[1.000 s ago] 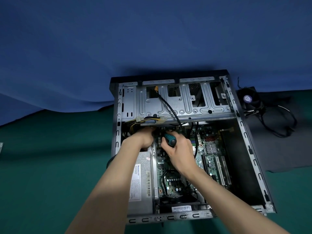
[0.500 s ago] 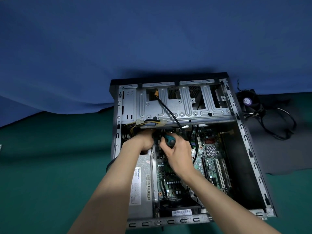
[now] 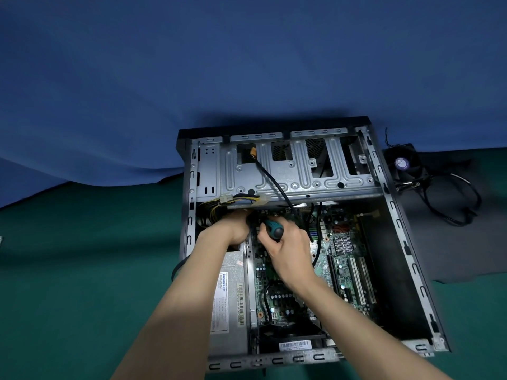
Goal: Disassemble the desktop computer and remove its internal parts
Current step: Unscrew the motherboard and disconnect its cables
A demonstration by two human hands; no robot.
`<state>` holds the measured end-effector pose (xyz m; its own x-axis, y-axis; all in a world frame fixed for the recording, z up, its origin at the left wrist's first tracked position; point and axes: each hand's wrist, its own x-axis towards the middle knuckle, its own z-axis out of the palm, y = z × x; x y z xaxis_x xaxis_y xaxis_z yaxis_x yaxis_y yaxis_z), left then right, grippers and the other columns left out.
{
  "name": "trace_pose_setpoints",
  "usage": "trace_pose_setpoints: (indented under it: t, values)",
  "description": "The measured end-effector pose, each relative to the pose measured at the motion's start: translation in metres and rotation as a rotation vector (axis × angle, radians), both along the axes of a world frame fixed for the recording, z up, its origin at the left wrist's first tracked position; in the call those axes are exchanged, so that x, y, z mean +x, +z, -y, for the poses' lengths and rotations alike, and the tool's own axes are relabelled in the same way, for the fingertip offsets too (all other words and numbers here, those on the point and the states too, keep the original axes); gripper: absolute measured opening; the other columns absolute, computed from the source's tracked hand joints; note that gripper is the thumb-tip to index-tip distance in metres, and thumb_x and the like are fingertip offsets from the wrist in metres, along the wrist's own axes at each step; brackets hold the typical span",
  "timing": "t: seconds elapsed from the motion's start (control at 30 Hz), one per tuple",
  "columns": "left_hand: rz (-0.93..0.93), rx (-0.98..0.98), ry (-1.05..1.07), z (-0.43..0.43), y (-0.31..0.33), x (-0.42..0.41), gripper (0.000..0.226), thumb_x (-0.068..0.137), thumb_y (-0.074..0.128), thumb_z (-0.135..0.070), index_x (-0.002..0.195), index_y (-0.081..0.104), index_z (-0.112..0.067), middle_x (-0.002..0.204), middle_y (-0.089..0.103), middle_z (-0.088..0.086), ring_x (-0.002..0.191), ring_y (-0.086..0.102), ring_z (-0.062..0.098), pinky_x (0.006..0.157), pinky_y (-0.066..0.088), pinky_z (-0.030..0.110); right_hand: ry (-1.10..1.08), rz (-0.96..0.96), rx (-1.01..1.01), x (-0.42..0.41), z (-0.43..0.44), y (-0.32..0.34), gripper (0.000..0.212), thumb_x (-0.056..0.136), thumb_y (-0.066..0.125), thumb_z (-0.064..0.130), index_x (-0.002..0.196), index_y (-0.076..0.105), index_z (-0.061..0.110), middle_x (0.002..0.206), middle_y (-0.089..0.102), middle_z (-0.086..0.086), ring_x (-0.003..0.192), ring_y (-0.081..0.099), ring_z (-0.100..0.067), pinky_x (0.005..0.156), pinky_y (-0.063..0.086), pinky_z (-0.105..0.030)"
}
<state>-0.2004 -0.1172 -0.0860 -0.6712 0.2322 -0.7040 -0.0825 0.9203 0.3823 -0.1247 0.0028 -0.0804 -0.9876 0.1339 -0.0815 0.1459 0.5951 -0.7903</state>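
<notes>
The computer case [image 3: 188, 237] lay open on its side on the green counter [image 3: 82, 283], with no side cover on it, so the insides faced up. By my reading the job was partly done.

At 7 o'clock inside the case the grey power supply [image 3: 230, 297] sat in its place, and its yellow and black wires [image 3: 219, 207] ran out at 10 o'clock. The left hand [image 3: 233, 229] reached into that corner, just beside the wires. Its fingers were tucked out of sight toward the screwdriver tip, so I could not tell whether they pinched anything or only steadied the spot.

Touching it on the right, the screwdriver [image 3: 274, 229] pointed down into the upper edge of the circuit board. The right hand [image 3: 288, 250] was wrapped round the teal and black handle, fingers curled tight. The tip and any screw under it were hidden. It looked like a screw near the board's 11 o'clock corner was being worked.

The drive cage [image 3: 288, 174] at 12 o'clock showed open bays, with a black cable [image 3: 274, 182] hanging through. The circuit board [image 3: 343, 270] filled the middle, not yet removed.

Outside, at 2 o'clock, a small fan [image 3: 403, 163] lay on a dark mat [image 3: 452, 250] with its loose cable [image 3: 461, 209], seemingly already taken out. The board, the supply and the wiring were left to do.
</notes>
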Motion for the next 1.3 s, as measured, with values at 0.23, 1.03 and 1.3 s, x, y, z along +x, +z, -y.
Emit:
trace_pose_setpoints:
  t: [0.23, 1.03, 1.3]
  values:
    - [-0.038, 0.096, 0.016, 0.001, 0.009, 0.005, 0.034, 0.099, 0.032, -0.009, 0.128, 0.049, -0.011, 0.126, 0.054, 0.014, 0.109, 0.052, 0.027, 0.091, 0.039, 0.029, -0.023, 0.117, 0.020, -0.013, 0.010, 0.007, 0.036, 0.089, 0.057, 0.035, 0.067, 0.049, 0.008, 0.061, 0.055, -0.011, 0.060, 0.046, -0.034, 0.056, 0.035, -0.033]
    - [0.511, 0.709, 1.541, -0.018, 0.034, 0.004, 0.018, 0.087, 0.062, -0.006, 0.071, 0.054, -0.005, 0.039, 0.058, 0.011, 0.033, 0.057, 0.021, 0.058, 0.053, 0.032, -0.004, 0.244, 0.266, -0.022, 0.013, 0.037, 0.036, 0.085, 0.057, 0.048, 0.080, 0.060, 0.013, 0.089, 0.069, -0.011, 0.087, 0.063, -0.035, 0.065, 0.042, -0.034]
    - [0.594, 0.826, 1.645, -0.009, 0.022, 0.006, 0.017, 0.090, 0.055, -0.002, 0.074, 0.056, 0.002, 0.048, 0.061, 0.017, 0.051, 0.060, 0.027, 0.031, 0.046, 0.024, -0.029, -0.416, 0.378, -0.001, 0.018, 0.045, 0.027, 0.078, 0.077, 0.019, 0.079, 0.059, -0.001, 0.072, 0.057, -0.012, 0.061, 0.056, -0.028, 0.051, 0.044, -0.030]
